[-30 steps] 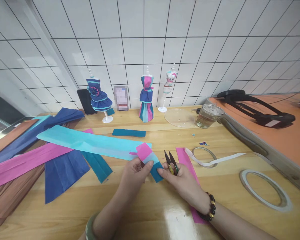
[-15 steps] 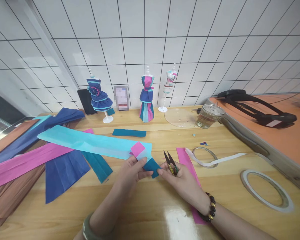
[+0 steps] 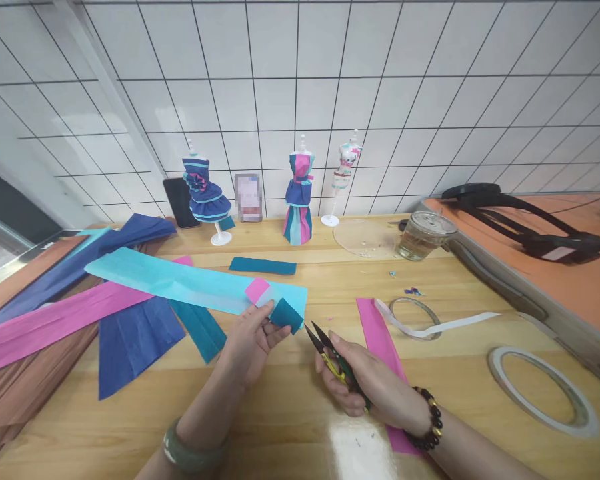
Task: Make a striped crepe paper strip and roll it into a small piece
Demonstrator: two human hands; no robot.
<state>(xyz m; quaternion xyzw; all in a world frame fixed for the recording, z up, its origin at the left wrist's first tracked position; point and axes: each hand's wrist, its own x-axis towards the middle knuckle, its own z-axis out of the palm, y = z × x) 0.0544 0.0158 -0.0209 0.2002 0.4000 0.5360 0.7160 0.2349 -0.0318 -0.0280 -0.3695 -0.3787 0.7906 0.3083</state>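
With fingers of the left hand point(image 3: 253, 339), pinching a small pink, pale-blue and teal crepe-like strip point(image 3: 287, 315) over a long turquoise strip point(image 3: 195, 287) on a wooden table point(image 3: 290, 427). With those of the right hand point(image 3: 373, 383), gripping black-bladed metal snips point(image 3: 334, 369) with parted blades, just beside the teal end.

pink, pale-blue, teal strip point(image 3: 285, 315): slanting | dark snips point(image 3: 333, 365): blades parted (yellow handle showing), tips near teal end

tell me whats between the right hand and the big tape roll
In the head view, the pink strip shows beside the right hand, which hides part of it; then bare table up to the big tape roll.
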